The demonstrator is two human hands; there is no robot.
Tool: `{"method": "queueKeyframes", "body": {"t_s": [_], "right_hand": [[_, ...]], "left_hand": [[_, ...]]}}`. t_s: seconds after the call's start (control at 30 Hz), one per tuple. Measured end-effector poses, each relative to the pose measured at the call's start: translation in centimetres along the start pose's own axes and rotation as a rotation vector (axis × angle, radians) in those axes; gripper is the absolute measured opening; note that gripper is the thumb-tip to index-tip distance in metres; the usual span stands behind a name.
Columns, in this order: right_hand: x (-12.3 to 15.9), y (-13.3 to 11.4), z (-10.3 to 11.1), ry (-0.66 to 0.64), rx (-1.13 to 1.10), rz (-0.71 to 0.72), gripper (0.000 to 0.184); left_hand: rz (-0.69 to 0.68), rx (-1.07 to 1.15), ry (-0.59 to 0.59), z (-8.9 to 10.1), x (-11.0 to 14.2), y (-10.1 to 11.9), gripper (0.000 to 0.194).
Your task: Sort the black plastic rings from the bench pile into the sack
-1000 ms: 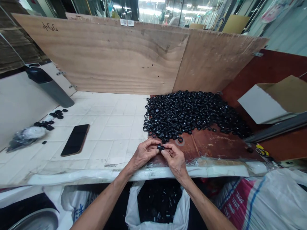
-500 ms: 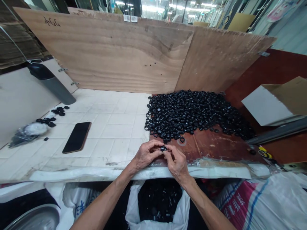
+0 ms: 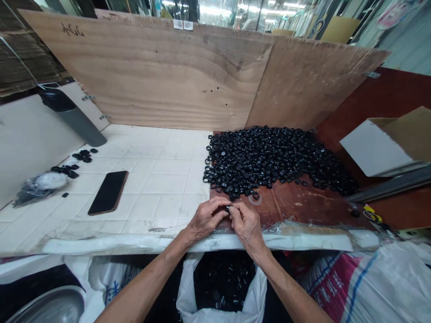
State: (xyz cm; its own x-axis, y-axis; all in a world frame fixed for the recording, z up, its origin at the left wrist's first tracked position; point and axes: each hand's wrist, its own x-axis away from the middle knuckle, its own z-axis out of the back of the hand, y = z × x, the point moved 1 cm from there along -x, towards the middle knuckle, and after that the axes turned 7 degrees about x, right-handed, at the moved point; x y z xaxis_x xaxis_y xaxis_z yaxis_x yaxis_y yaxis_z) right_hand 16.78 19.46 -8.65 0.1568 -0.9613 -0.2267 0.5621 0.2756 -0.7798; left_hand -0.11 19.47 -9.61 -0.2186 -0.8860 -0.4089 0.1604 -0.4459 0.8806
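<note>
Between the fingertips of both hands is a small black ring-like part (image 3: pixel 228 209), mostly covered by the fingers. My left hand (image 3: pixel 207 218) pinches it from the left, and my right hand (image 3: pixel 247 224) grips it from the right. Both hands are just above the front edge of the table. Right beyond the fingers spreads a large pile of small black rings (image 3: pixel 269 157), lying on a reddish-brown surface (image 3: pixel 279 206). Below the hands, an open white sack (image 3: pixel 188 291) holds many similar black parts.
A phone (image 3: pixel 108 193) lies on the white tabletop (image 3: pixel 161 179), with a plastic bag (image 3: pixel 40 186) and several black pieces farther left. A grey cylinder (image 3: pixel 81 121) leans at the left wall. A wooden board (image 3: pixel 161 76) closes the back. A cardboard box (image 3: pixel 377 148) stands at the right.
My fingers have closed further over the small black part, so less of it shows. My right hand has shifted slightly left. The pile looks the same.
</note>
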Motion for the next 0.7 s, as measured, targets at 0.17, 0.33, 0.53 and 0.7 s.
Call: {"method": "queueKeyframes", "body": {"t_s": [0.17,0.33,0.53,0.7], "right_hand": [[-0.3,0.4,0.2,0.076,-0.019,0.29,0.017],[-0.8,-0.3,0.7,0.089,-0.136,0.348,0.018],[-1.0,-0.7,0.5,0.105,-0.158,0.253,0.016],[-0.7,0.6,0.3,0.122,-0.064,0.198,0.022]], "left_hand": [[0.291,0.23,0.021,0.2,-0.2,0.2,0.026],[0.421,0.483,0.071,0.1,-0.3,0.2,0.034],[0.39,0.493,0.098,0.0,-0.5,0.3,0.033],[0.377,0.481,0.044,-0.2,-0.5,0.4,0.03]]}}
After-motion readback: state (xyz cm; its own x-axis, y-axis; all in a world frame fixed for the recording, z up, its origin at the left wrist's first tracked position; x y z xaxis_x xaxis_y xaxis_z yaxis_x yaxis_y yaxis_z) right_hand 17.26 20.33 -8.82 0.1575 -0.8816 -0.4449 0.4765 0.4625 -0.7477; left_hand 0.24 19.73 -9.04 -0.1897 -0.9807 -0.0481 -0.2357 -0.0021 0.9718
